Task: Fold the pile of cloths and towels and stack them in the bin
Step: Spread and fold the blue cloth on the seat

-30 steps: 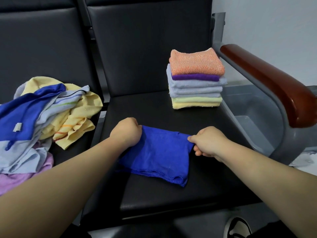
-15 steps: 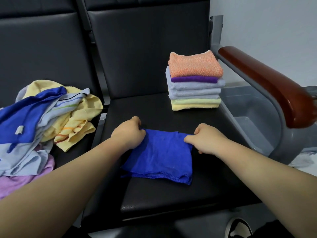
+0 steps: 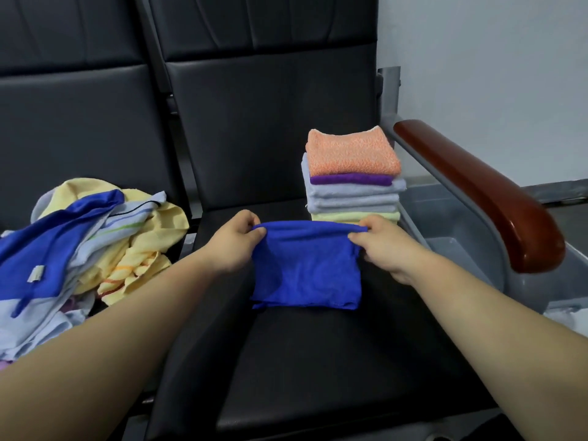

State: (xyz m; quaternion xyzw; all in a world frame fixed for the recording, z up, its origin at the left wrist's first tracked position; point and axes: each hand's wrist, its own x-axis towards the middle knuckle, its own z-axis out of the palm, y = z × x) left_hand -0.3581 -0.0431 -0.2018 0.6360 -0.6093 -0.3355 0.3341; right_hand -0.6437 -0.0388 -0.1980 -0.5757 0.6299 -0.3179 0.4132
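A blue cloth, folded, hangs from both hands over the black seat, its lower edge touching the cushion. My left hand pinches its upper left corner and my right hand pinches the upper right corner. Behind it stands a stack of folded towels with an orange one on top. A loose pile of cloths, yellow, blue and pale, lies on the seat to the left. The grey bin sits on the floor beyond the armrest at the right.
A brown padded armrest on a grey metal frame separates the seat from the bin. Black seat backs rise behind both seats. A white wall is at the upper right.
Both hands have lifted the blue cloth's far edge off the seat and drawn it up and away from me; before, it lay flat under my hands.
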